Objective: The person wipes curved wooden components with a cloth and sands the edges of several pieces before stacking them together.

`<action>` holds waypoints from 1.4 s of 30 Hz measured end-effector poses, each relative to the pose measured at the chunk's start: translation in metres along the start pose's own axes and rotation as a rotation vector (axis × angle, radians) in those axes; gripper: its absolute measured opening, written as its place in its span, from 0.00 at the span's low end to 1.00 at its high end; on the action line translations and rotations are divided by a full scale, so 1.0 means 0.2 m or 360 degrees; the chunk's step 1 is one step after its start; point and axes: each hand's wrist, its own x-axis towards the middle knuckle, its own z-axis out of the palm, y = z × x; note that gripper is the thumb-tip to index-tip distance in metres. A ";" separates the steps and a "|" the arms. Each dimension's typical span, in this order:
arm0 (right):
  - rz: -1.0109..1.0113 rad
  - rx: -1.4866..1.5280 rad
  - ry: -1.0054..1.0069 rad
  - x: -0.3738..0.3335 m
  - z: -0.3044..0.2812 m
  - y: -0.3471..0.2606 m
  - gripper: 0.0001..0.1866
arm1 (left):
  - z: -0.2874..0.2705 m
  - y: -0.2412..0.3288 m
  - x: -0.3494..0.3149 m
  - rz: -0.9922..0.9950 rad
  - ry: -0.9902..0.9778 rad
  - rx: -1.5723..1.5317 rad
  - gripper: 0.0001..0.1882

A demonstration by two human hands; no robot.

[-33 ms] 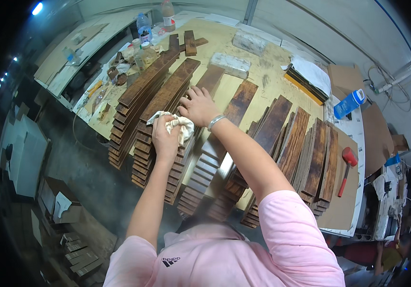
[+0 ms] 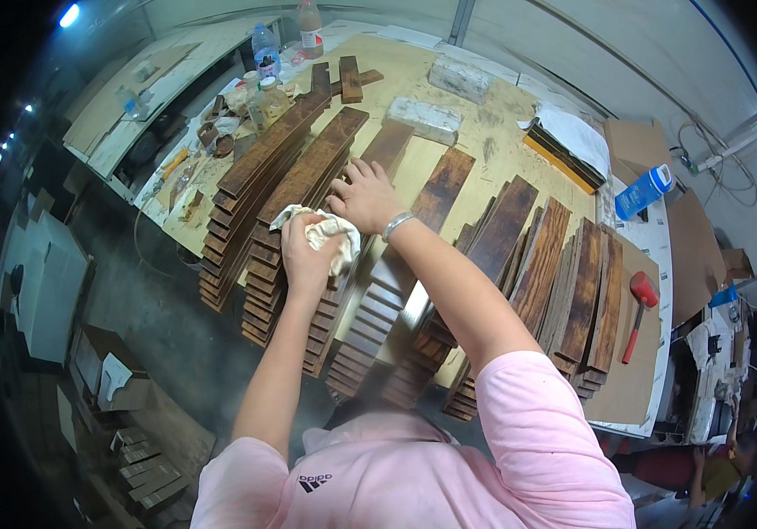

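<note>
My left hand (image 2: 306, 256) is closed around a crumpled cream cloth (image 2: 346, 251), at the near end of a stack of dark brown wooden planks. The cloth bunches out on the right side of my fingers and hides the wood under it. Just beyond it, my right hand (image 2: 363, 198) lies spread over the top plank (image 2: 390, 145) of that stack, holding nothing I can see. To the left stands another stepped stack of stained planks (image 2: 325, 154). A plank with darker blotches (image 2: 445, 181) tops the stack on the right.
More plank stacks (image 2: 541, 264) fan out rightward on the table. A red mallet (image 2: 638, 309) and a blue bottle (image 2: 643, 192) are at the right edge. White wrapped blocks (image 2: 425, 120) sit behind. Jars (image 2: 270, 95) and plastic bottles (image 2: 265, 53) stand far left. Another person (image 2: 718, 467) is lower right.
My left hand and the cloth have shifted very slightly to the right. My right hand stays in place on the plank.
</note>
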 end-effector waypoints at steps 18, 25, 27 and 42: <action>-0.0042 0.0011 -0.0070 0.00 0.00 0.01 0.24 | 0.03 -0.01 -0.01 -0.0161 0.0046 -0.0033 0.20; -0.0037 0.0016 -0.0091 -0.01 -0.02 0.02 0.24 | 0.05 -0.03 -0.07 0.0088 -0.0006 -0.0008 0.22; -0.0033 0.0003 -0.0083 0.01 -0.02 -0.01 0.24 | 0.07 -0.18 -0.01 -0.0207 -0.0005 -0.0430 0.20; -0.0060 -0.0011 -0.0034 0.01 0.01 0.01 0.24 | 0.03 -0.09 0.01 -0.0266 0.0081 -0.0186 0.15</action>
